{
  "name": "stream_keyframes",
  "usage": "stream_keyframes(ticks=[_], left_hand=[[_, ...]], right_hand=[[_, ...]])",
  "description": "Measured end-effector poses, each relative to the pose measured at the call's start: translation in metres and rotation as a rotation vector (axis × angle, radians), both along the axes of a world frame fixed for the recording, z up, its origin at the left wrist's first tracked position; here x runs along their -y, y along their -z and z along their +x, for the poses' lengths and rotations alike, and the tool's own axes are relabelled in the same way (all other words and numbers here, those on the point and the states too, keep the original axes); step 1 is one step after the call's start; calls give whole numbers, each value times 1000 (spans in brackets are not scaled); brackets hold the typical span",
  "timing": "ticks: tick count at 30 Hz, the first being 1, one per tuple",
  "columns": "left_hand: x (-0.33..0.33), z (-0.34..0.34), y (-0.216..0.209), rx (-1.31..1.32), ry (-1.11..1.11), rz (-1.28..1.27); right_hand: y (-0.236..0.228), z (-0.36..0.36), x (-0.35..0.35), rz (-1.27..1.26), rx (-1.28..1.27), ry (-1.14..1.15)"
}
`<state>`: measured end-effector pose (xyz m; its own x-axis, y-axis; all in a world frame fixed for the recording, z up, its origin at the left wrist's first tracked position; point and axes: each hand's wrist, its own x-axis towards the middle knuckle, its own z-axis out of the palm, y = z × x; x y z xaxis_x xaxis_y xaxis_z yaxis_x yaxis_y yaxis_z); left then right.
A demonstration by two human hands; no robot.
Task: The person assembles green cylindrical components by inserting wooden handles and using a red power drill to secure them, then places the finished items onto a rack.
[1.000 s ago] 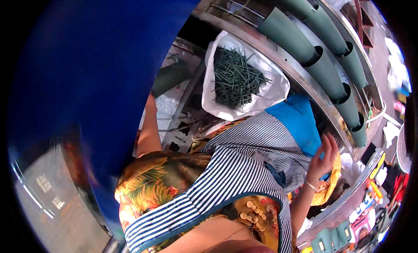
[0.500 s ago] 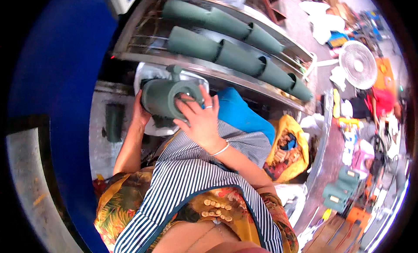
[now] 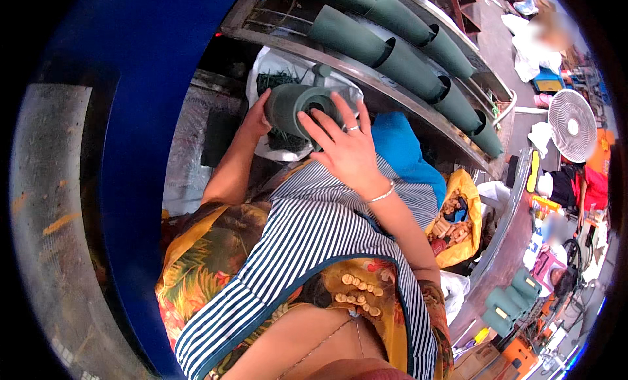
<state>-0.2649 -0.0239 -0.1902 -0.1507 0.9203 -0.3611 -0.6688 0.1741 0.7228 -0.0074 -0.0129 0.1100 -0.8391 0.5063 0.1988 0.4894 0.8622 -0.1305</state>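
A dark green hollow cylinder (image 3: 286, 108), with a short round stub on its upper side, is held over a white sack (image 3: 356, 91). My left hand (image 3: 256, 117) grips its left end, the fingers partly hidden behind it. Spread across the open right end, the fingers of my right hand (image 3: 347, 144) reach over the rim, with fingertips at the mouth. Green shavings (image 3: 288, 142) lie in the sack beneath and behind the cylinder.
Beyond my hands runs a metal-framed trough (image 3: 392, 86) with rows of green tubes (image 3: 412, 69). A yellow sack (image 3: 472, 233) of small tan pieces stands at the right. A blue panel (image 3: 140, 151) rises at the left. Farther right are a white fan (image 3: 572, 125) and more green parts (image 3: 513, 301).
The view has shifted, so the scene sits farther right. My left hand still holds the cylinder. My right hand's fingers are more spread at its mouth, and the green shavings show more plainly.
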Motion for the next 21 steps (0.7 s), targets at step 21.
stream_keyframes(ticks=[21], left_hand=[[-257,312,-256,275,346,112]], right_hand=[[57,249,60,-260,-323,801]])
